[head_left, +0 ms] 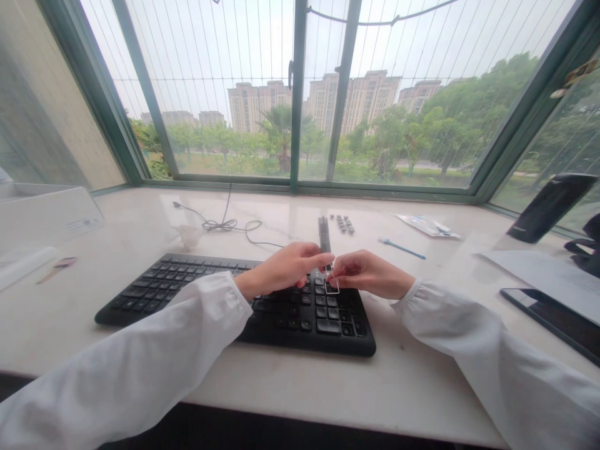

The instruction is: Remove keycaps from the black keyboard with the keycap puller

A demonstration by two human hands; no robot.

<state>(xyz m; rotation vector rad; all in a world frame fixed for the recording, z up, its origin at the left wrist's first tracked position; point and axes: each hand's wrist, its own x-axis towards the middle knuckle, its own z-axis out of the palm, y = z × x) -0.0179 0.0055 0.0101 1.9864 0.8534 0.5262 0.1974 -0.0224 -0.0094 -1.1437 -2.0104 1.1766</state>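
Observation:
A black keyboard (201,275) lies on the white sill, and some positions at its right end show dark sockets without caps. Above its number pad is a keycap puller (324,232), its dark flat handle pointing toward the window and its thin wire loops toward me. My left hand (293,265) comes over the keyboard, closed on the puller where handle meets wire. From the right, my right hand (368,274) pinches at the wire loops. Whether a keycap sits between those fingertips is hidden. Several loose grey keycaps (344,224) stand in rows beyond the hands.
A blue-tipped brush (403,249) and a clear plastic packet (429,226) lie to the right. A phone (553,319), paper (544,281) and a black case (550,206) are farther right. Behind the keyboard lies a coiled cable (220,224). A white box (51,215) stands left.

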